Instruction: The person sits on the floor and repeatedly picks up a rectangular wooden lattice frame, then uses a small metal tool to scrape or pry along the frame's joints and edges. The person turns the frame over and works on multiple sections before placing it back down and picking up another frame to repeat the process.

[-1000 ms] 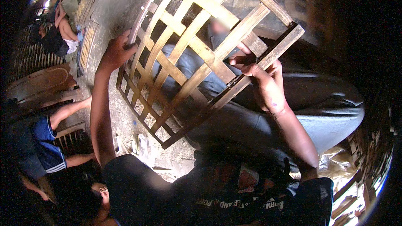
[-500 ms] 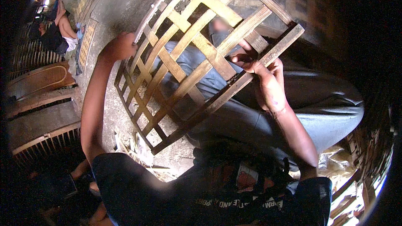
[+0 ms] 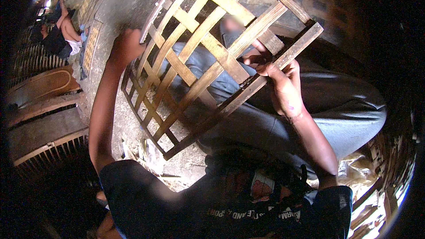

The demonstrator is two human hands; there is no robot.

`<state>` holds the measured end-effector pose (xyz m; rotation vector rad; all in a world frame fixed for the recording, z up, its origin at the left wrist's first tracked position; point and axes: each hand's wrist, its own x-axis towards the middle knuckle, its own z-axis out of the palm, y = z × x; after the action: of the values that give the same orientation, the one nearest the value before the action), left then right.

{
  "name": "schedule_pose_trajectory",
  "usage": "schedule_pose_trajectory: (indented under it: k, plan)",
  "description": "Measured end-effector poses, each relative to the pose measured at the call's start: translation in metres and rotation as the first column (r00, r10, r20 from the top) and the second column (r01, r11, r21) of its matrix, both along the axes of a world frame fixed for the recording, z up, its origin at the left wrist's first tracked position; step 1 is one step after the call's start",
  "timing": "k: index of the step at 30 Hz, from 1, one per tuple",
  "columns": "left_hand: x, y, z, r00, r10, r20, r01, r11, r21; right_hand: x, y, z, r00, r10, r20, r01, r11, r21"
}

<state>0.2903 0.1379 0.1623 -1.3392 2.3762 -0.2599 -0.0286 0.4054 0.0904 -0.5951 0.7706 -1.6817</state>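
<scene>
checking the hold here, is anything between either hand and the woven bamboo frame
Nothing visible. The left hand grips the bamboo lattice frame at its left edge, and the right hand pinches a strip on its right side. Both are in direct contact.

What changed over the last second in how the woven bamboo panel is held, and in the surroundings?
The person in blue at the lower left edge is no longer in view. The left hand shifted slightly up the edge of the bamboo lattice panel. Unchanged: the right hand stays at the strips on the panel's right side, and the panel stays tilted over the lap.
</scene>
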Motion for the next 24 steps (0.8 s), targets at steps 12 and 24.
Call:
schedule_pose_trajectory:
  k: [12,24]
  plan:
    - [0.013,-0.018,-0.006,0.988,-0.127,-0.089,0.141,0.973,0.183,-0.001,-0.004,0.009,0.998,-0.027,0.053,0.025,0.999,0.029]
    - [0.002,-0.007,-0.001,0.973,-0.23,-0.016,0.23,0.973,-0.017,0.0,-0.002,-0.003,0.996,-0.033,0.08,0.034,0.999,-0.022]
